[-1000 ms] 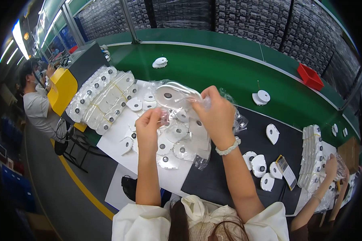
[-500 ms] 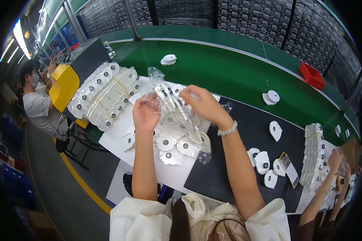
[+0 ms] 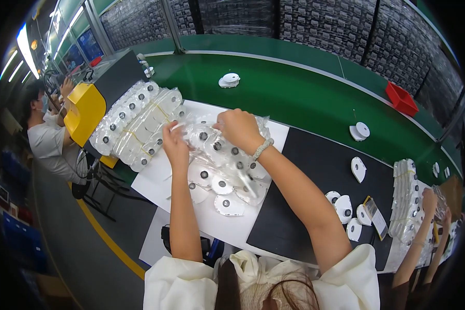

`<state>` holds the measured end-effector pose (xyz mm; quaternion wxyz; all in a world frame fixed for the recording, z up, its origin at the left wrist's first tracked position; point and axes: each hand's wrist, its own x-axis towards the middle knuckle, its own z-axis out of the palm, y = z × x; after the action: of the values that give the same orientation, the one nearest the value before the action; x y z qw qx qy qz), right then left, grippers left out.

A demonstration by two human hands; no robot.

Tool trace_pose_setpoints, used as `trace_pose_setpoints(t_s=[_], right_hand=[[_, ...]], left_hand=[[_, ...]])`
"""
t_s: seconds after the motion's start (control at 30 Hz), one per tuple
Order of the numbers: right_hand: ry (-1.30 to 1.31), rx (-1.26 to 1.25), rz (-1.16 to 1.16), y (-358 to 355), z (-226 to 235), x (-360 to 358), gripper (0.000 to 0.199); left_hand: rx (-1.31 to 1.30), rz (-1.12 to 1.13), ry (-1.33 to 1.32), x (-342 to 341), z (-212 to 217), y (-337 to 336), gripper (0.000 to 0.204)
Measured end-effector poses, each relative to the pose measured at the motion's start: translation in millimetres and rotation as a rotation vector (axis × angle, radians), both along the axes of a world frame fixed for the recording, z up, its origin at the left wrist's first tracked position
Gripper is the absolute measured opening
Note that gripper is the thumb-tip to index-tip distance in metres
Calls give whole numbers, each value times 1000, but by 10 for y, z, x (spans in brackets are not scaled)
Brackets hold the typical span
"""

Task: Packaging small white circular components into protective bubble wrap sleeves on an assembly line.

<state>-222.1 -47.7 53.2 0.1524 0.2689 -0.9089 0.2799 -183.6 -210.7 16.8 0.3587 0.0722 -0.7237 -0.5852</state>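
Observation:
A pile of white rounded parts, each with a dark round centre [image 3: 228, 205], lies on a white sheet in front of me. Over it a clear plastic bag [image 3: 214, 147] with several such parts in it stretches between my hands. My left hand [image 3: 176, 147] has its fingers curled at the bag's left end, somewhat smeared by motion. From above, my right hand [image 3: 239, 132], with a pale band on its wrist, is closed on the bag's upper edge; its fingertips are partly hidden. The bag's lower right part is blurred.
Filled clear bags [image 3: 134, 124] lie in rows at left beside a yellow-and-grey machine [image 3: 85, 111]. Beyond runs a green conveyor belt [image 3: 294, 95] carrying white parts [image 3: 229, 80]. Loose parts [image 3: 343, 208] rest on a black mat [image 3: 305, 165]. A co-worker's hands [image 3: 430, 201] are at right.
The bag has gone from bunched and raised to spread lower over the pile. My right hand has shifted left, my left hand slightly left. Parts on the belt sit farther right.

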Motion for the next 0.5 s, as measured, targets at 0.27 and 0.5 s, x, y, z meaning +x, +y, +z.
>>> trace_pose_setpoints(t_s=[0.27,0.5], right_hand=[[-233,-340,-10,-22,48,-123,25],[-861,-863,263,6,79,-180,27]], left_hand=[[519,-251,-106,35,18,-452,16],[1215,-744,-16,61,28,-360,35]])
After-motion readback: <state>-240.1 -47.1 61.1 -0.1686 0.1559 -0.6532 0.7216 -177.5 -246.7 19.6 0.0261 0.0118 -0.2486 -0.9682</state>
